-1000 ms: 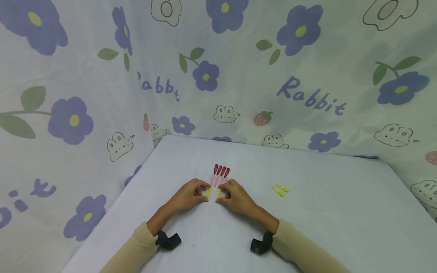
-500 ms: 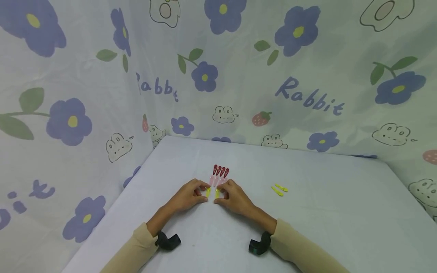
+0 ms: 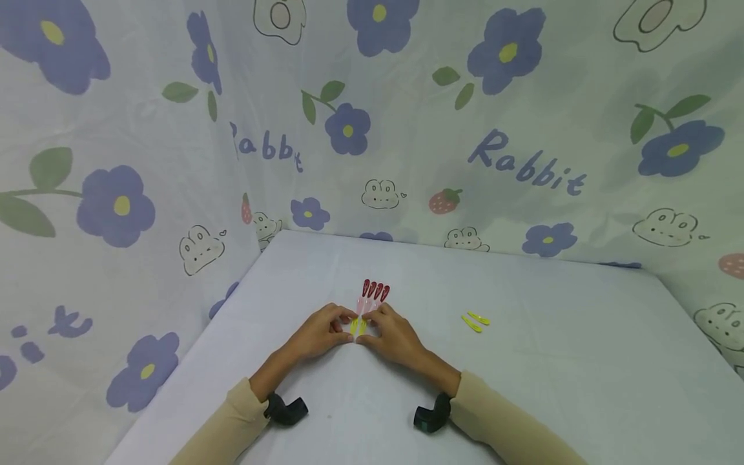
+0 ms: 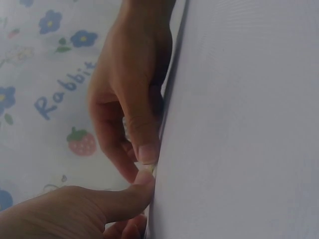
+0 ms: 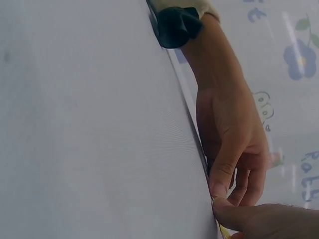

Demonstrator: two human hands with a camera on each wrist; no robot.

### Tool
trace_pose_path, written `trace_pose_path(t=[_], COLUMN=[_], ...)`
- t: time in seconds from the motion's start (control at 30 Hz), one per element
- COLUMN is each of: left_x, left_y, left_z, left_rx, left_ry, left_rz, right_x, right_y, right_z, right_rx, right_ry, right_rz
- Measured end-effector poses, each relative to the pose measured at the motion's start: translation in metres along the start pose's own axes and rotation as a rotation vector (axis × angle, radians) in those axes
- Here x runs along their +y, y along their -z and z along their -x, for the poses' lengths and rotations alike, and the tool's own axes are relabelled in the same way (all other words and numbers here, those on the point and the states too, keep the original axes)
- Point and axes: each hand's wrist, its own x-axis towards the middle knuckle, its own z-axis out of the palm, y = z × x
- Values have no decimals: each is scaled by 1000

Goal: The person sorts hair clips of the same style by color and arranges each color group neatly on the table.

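Note:
In the head view my left hand (image 3: 321,332) pinches a yellow snap hair clip (image 3: 354,325) between thumb and fingers at its two ends. My right hand (image 3: 396,336) holds another yellow hair clip (image 3: 363,325) the same way, close beside the first. Just beyond them lie pink hair clips (image 3: 367,305), partly covered by the right hand's fingers. Past the pink ones, several red hair clips (image 3: 376,290) form a row. Both wrist views show the thumbs meeting low at the tabletop; the clips are mostly hidden there.
Two loose yellow hair clips (image 3: 471,323) lie to the right on the white table (image 3: 552,374). A flower-and-rabbit printed cloth (image 3: 407,148) stands along the back and left sides. Black cameras (image 3: 433,413) are strapped to both wrists.
My right hand has slid left with its yellow hair clip, narrowing the gap to the left hand's clip. The left hand has stayed nearly still.

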Motion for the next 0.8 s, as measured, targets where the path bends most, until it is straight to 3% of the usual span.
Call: trace_pose_path(t=[0.8], left_x=[1], left_y=[1], left_z=[0], left_rx=[4], left_ry=[-18], left_rz=[5], right_x=[0], right_y=[-4], right_z=[-2], right_rx=[39], right_ry=[24], right_rz=[73])
